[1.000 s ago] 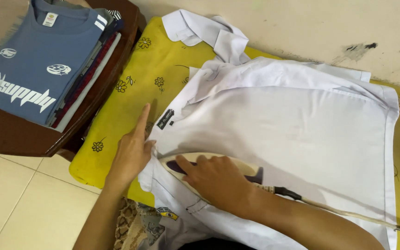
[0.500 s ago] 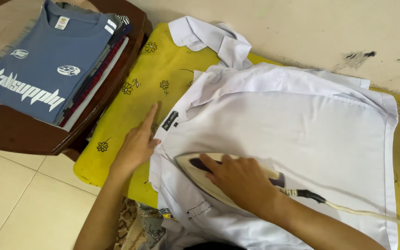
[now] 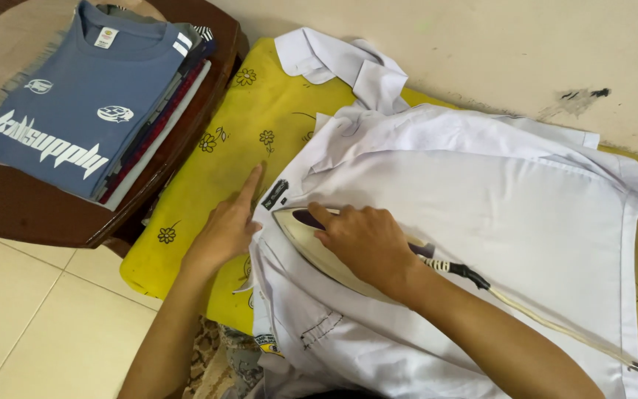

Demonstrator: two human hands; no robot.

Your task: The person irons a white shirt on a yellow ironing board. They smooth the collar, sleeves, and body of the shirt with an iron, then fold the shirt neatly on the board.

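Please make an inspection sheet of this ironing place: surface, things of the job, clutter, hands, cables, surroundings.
Surface: yellow flowered pad on the floor, under the shirt.
Job's things: white shirt spread flat, collar toward the left hand; iron resting on it near the collar.
Clutter: stack of folded clothes, blue T-shirt on top, on a dark wooden stool.
Hands: right hand grips the iron's handle; left hand presses the shirt edge, forefinger stretched out.
Cables: iron cord runs over the shirt to the right edge.
Surroundings: pale floor tiles; wall with dark marks.
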